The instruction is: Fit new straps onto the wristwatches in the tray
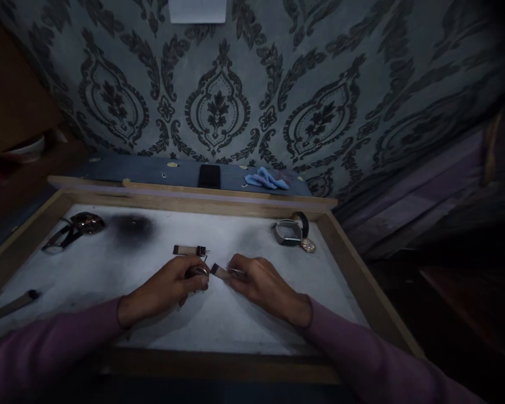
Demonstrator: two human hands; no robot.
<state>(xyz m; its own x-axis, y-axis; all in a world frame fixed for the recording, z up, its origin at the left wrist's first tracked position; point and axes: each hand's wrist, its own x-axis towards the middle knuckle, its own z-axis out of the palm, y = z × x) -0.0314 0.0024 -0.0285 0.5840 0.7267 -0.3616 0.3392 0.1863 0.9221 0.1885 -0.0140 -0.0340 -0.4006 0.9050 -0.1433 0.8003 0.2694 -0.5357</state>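
My left hand (162,289) is closed around a small, rounded, shiny watch case (197,271), pinched between thumb and fingers near the middle of the tray. A thin pin-like piece stands up beside the case. Close on its right, my right hand (263,283) grips a watch strap piece (219,272), light brown with a dark end that points toward the case. Whether strap and case touch cannot be made out. Just behind my left fingers, another strap piece (188,250) with a dark buckle end lies flat on the white surface.
The wooden tray (379,292) has raised edges. Watches (88,223) lie at its back left, and a grey square-faced watch (288,232) and a round gold dial (308,245) at its back right. A tan stick-like piece (10,307) lies left. Behind are a black phone-like object (209,176) and blue cloth (266,178).
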